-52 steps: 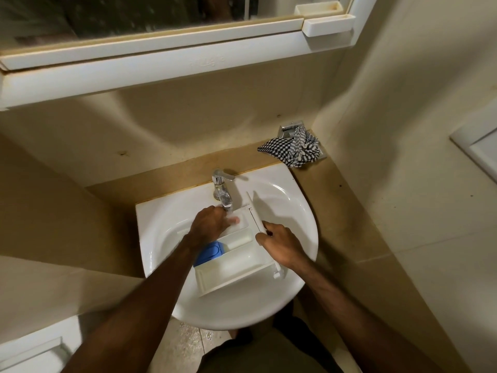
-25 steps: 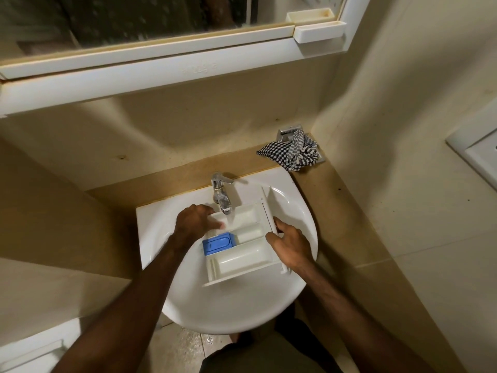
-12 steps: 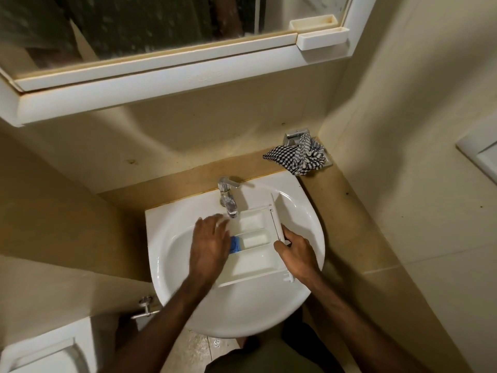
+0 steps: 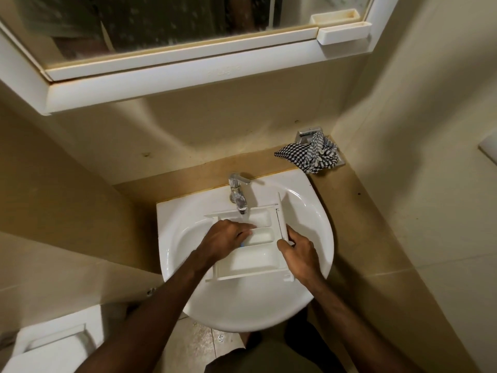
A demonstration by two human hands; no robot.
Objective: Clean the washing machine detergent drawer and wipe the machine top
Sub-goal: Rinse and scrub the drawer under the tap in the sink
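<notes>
The white detergent drawer [image 4: 250, 254] lies in the basin of the sink [image 4: 309, 219], its far compartments under the spout of the chrome tap [image 4: 238, 193] at twelve o'clock. The right hand [image 4: 298, 253] grips the drawer's front panel at three o'clock, fingers curled round its edge. The left hand [image 4: 226, 239] rests on the drawer at nine o'clock, fingers reaching into a middle compartment; whether they pinch anything is hard to tell. A checked cloth [image 4: 309, 154] sits on the ledge at one o'clock.

Dim, warm light with soft shadows on the walls, glare on the sink [image 4: 309, 208], wide-angle bending at edges.
</notes>
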